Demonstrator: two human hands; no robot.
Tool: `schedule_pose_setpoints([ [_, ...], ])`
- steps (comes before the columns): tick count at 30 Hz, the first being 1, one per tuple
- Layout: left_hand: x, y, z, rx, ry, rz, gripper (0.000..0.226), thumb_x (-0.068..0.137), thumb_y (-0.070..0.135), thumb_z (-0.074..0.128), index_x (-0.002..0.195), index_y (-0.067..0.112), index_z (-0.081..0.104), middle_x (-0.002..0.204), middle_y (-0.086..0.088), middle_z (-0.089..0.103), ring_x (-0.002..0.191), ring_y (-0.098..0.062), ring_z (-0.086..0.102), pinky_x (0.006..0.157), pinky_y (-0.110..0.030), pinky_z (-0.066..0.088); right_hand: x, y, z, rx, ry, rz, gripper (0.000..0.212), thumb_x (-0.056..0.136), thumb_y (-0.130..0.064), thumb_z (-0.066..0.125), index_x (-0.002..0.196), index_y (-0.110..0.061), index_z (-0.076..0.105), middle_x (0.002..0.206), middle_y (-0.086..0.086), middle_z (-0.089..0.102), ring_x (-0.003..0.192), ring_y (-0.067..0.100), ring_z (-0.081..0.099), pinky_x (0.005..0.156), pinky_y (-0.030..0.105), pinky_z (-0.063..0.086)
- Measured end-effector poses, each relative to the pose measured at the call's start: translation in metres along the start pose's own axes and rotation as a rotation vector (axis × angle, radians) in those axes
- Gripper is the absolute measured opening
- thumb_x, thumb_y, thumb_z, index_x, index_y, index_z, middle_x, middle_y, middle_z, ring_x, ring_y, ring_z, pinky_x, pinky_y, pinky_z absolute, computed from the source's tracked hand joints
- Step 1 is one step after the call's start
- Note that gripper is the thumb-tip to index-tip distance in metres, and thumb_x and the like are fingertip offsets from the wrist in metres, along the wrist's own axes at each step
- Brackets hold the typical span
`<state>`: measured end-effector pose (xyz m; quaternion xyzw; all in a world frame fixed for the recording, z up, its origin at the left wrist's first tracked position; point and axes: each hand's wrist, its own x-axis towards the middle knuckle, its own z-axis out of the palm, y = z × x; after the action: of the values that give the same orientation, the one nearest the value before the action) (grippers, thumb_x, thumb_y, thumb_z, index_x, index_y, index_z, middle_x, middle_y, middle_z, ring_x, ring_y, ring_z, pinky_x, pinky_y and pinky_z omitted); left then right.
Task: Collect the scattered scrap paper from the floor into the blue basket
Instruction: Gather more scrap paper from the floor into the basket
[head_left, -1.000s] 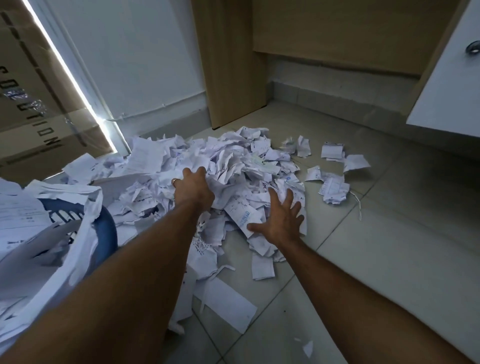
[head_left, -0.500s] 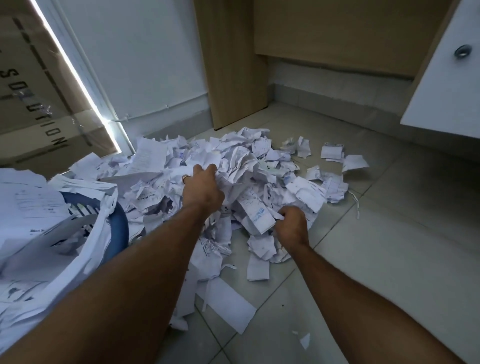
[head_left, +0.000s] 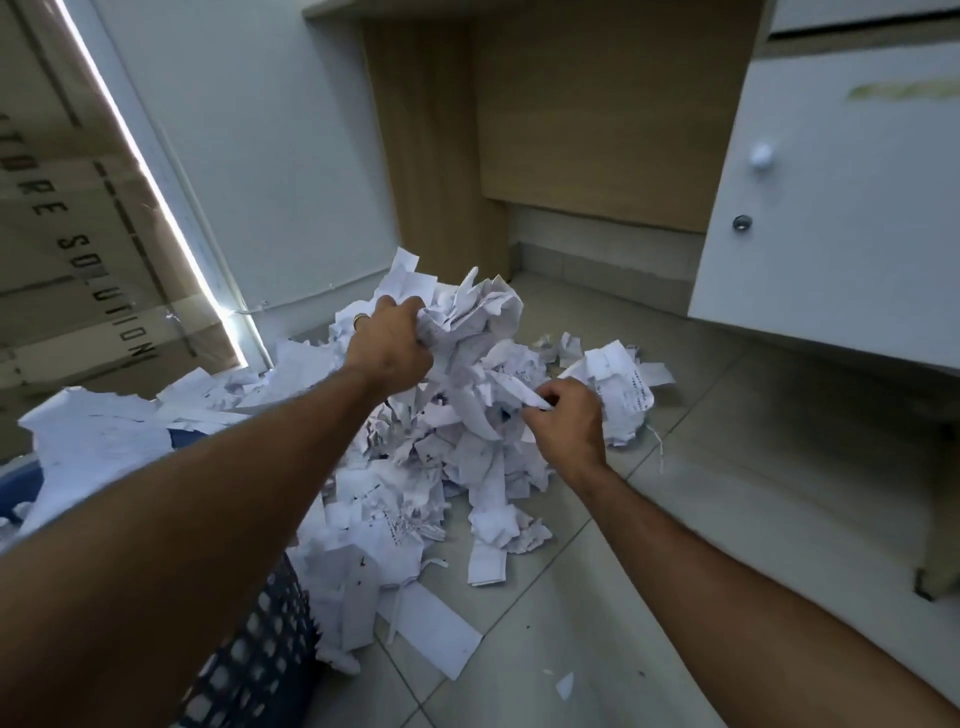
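A big bunch of white scrap paper (head_left: 467, 374) is lifted off the tiled floor between my two hands. My left hand (head_left: 387, 343) grips its upper left side, fingers curled into the crumpled sheets. My right hand (head_left: 566, 421) pinches the bunch's right side, with more crumpled paper bulging behind it. Loose scraps (head_left: 395, 519) lie on the floor under and in front of the bunch. The blue basket (head_left: 260, 660) with a lattice wall stands at lower left, largely hidden by my left forearm, with paper (head_left: 93, 447) heaped over its rim.
A white cabinet door (head_left: 841, 208) hangs open at upper right, over the floor. Wooden panels (head_left: 597, 130) stand behind the pile. A cardboard box (head_left: 78, 234) leans at the left by a bright window strip. A few scraps (head_left: 563, 686) lie on the tiles nearby.
Both hands went from lying on the pile to closing on paper and raising a large bunch off the floor. My view rose and tilted up, showing more cabinet.
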<state>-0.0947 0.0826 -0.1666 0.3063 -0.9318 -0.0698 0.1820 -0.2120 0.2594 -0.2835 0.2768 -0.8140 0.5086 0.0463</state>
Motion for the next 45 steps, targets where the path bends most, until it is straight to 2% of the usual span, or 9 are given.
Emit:
schedule_pose_setpoints([
  [4, -0.006, 0.006, -0.057, 0.019, 0.036, 0.061, 0.031, 0.080, 0.018, 0.058, 0.111, 0.017, 0.055, 0.111, -0.017, 0.055, 0.102, -0.043, 0.055, 0.083, -0.048, 0.047, -0.005, -0.060, -0.022, 0.118, 0.004, -0.078, 0.006, 0.072, -0.008, 0.076, 0.076, -0.012, 0.074, 0.070, -0.005, 0.066, 0.060, 0.001, 0.057, 0.052, 0.008, 0.039],
  [8, -0.021, -0.004, -0.113, 0.053, 0.041, 0.110, 0.036, 0.079, 0.018, 0.059, 0.115, 0.020, 0.056, 0.112, -0.015, 0.052, 0.104, -0.039, 0.053, 0.087, -0.048, 0.050, -0.017, -0.112, -0.027, 0.218, -0.050, -0.093, 0.006, 0.073, -0.009, 0.075, 0.077, -0.012, 0.073, 0.071, -0.003, 0.068, 0.065, 0.011, 0.065, 0.056, 0.025, 0.051],
  [14, -0.051, -0.045, -0.181, 0.087, -0.004, 0.129, 0.031, 0.069, 0.030, 0.052, 0.099, 0.033, 0.051, 0.103, -0.004, 0.055, 0.096, -0.030, 0.056, 0.083, -0.045, 0.052, -0.040, -0.179, -0.022, 0.304, -0.149, -0.178, 0.006, 0.072, -0.012, 0.074, 0.077, -0.014, 0.071, 0.070, -0.004, 0.068, 0.064, 0.010, 0.064, 0.057, 0.028, 0.052],
  [19, -0.100, -0.093, -0.224, 0.041, -0.026, 0.067, 0.032, 0.068, 0.035, 0.055, 0.099, 0.027, 0.053, 0.100, -0.006, 0.060, 0.088, -0.030, 0.061, 0.077, -0.044, 0.055, -0.067, -0.228, 0.003, 0.373, -0.321, -0.179, 0.012, 0.074, -0.009, 0.073, 0.071, -0.019, 0.065, 0.062, -0.009, 0.059, 0.052, -0.001, 0.051, 0.050, 0.013, 0.041],
  [26, -0.150, -0.154, -0.250, -0.071, -0.048, -0.090, 0.040, 0.083, 0.011, 0.066, 0.120, 0.017, 0.052, 0.105, -0.005, 0.065, 0.096, -0.024, 0.064, 0.081, -0.041, 0.057, -0.116, -0.274, 0.058, 0.444, -0.592, -0.195, 0.015, 0.078, -0.009, 0.073, 0.093, -0.014, 0.074, 0.075, -0.005, 0.065, 0.065, 0.004, 0.058, 0.059, 0.012, 0.044],
  [35, -0.189, -0.200, -0.217, -0.083, -0.349, -0.165, 0.047, 0.077, 0.030, 0.066, 0.121, 0.024, 0.052, 0.109, 0.001, 0.062, 0.103, -0.019, 0.061, 0.086, -0.033, 0.053, -0.148, -0.277, 0.099, 0.136, -0.809, -0.348, 0.016, 0.080, -0.034, 0.071, 0.093, -0.025, 0.069, 0.085, -0.010, 0.067, 0.082, 0.009, 0.065, 0.078, 0.034, 0.058],
  [39, -0.185, -0.202, -0.197, -0.003, -0.471, -0.088, 0.016, 0.089, 0.017, 0.067, 0.104, 0.019, 0.063, 0.099, 0.003, 0.065, 0.092, -0.015, 0.061, 0.071, -0.018, 0.045, -0.147, -0.267, 0.091, 0.023, -0.648, -0.486, 0.044, 0.070, -0.046, 0.080, 0.101, -0.025, 0.057, 0.098, -0.008, 0.056, 0.091, 0.012, 0.055, 0.079, 0.036, 0.053],
  [43, -0.188, -0.198, -0.173, 0.099, -0.562, -0.035, 0.027, 0.074, 0.031, 0.060, 0.093, 0.014, 0.067, 0.096, -0.003, 0.069, 0.092, -0.024, 0.064, 0.080, -0.032, 0.051, -0.145, -0.260, 0.092, -0.018, -0.470, -0.610, 0.094, 0.057, -0.063, 0.082, 0.134, -0.033, 0.036, 0.131, 0.000, 0.034, 0.119, 0.021, 0.038, 0.097, 0.037, 0.043],
  [45, -0.192, -0.197, -0.161, 0.138, -0.613, -0.006, 0.018, 0.074, 0.031, 0.057, 0.081, 0.016, 0.062, 0.093, -0.006, 0.068, 0.091, -0.027, 0.064, 0.085, -0.036, 0.053, -0.146, -0.257, 0.094, 0.020, -0.545, -0.656, 0.105, 0.060, -0.061, 0.081, 0.147, -0.040, 0.025, 0.155, 0.000, 0.018, 0.138, 0.029, 0.025, 0.109, 0.044, 0.033],
])
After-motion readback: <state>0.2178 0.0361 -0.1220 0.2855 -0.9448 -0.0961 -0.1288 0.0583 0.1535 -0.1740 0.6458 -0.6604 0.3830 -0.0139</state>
